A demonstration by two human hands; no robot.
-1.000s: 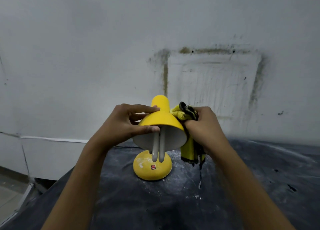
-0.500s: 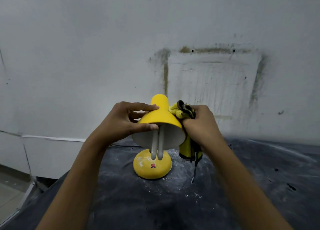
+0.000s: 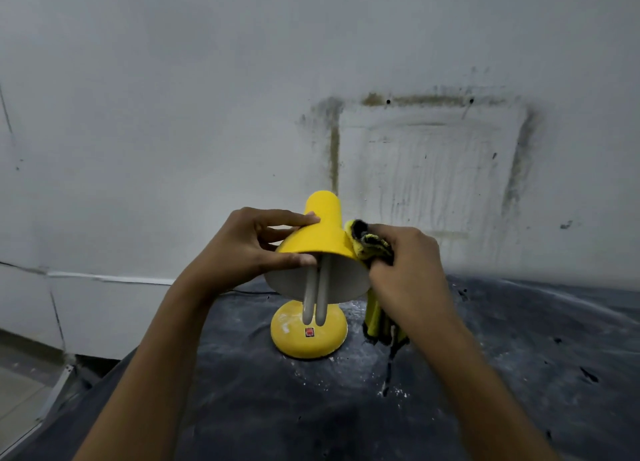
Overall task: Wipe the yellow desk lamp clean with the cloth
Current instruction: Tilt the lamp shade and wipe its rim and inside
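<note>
Looking down from the head view, we see the yellow desk lamp standing on the dark, dusty bench near the wall. Our left hand grips the rim of the shade, thumb below and fingers above. Our right hand clamps the bunched cloth against the shade's right side. We judge the shade light, stiff and smooth, best steadied at its rim, away from the fragile bulb tubes; the cloth is soft. A red switch sits on the base; no writing is legible.
</note>
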